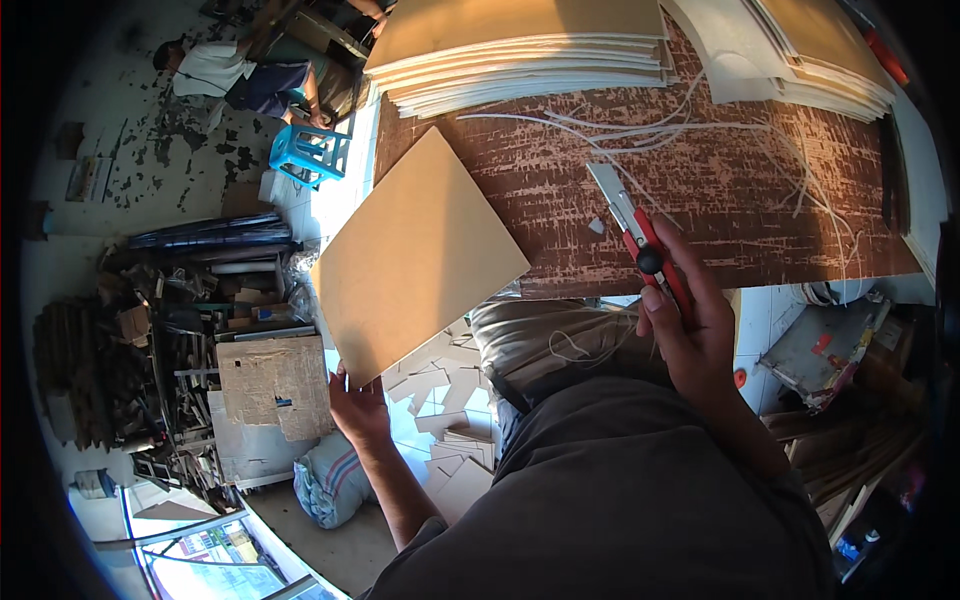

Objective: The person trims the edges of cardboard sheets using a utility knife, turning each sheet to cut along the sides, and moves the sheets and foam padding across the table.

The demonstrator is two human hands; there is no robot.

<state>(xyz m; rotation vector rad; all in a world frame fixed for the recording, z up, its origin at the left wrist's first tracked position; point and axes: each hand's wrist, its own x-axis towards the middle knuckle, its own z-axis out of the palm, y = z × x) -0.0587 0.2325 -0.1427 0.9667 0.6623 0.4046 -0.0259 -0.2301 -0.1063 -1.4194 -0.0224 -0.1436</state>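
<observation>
My left hand (pixel 358 408) grips the near corner of a square tan board (pixel 420 260), fingers closed on its edge. The board is tilted out past the left side of the table, its far part over the tabletop (pixel 800 235). In my right hand (pixel 690 330) is a red utility knife (pixel 650 250) with a black knob, its blade out and pointing away from me. Thin white offcut strips (pixel 640 130) lie curled on the scored brown tabletop beyond the knife. A small pale scrap (pixel 597 226) lies left of the blade.
Stacked boards (pixel 520 70) stand at the table's far side, another stack (pixel 820 60) at far right. Cut pieces (pixel 460 450) litter the floor at left, near a white sack (pixel 335 480). Beyond are a blue stool (pixel 308 152), a seated person (pixel 250 80) and a scrap pile (pixel 150 330).
</observation>
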